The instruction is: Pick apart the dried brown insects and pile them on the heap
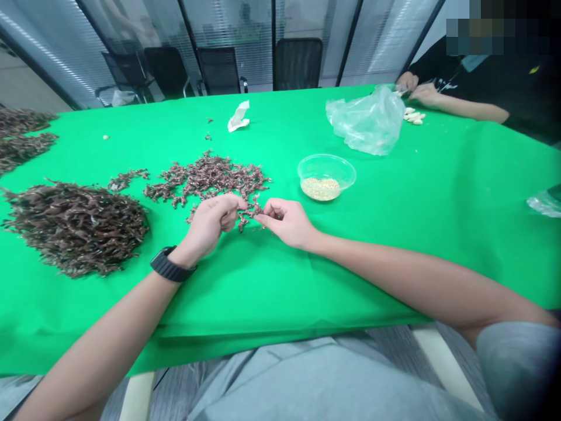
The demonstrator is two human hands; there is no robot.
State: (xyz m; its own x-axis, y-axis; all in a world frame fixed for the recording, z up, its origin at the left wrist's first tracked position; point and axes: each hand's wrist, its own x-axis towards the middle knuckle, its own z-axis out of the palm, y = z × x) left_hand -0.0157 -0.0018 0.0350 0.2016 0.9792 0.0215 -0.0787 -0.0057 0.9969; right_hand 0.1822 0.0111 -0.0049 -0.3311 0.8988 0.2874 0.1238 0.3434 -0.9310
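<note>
My left hand (pixel 208 225), with a black watch at the wrist, has its fingers curled closed at the near edge of a loose spread of brown, gnarled, twig-like pieces (pixel 214 175). Facing it from the right, my right hand (pixel 290 224) pinches thumb against fingertips. Between the two sets of fingertips is a small brown twig-like piece (pixel 251 210), just over the green cloth. Exactly where each finger grips it is too small to make out. Beyond my right hand stands a clear plastic bowl (pixel 346 175) with small pale-tan grains in its bottom.
A large heap of the brown pieces (pixel 79 228) lies left, with more piles (pixel 21 143) at the far left. A crumpled tissue (pixel 239 117) and a clear plastic bag (pixel 368 120) lie farther back. Another person's hands (pixel 416 90) work near pale pieces (pixel 414 116) at the right.
</note>
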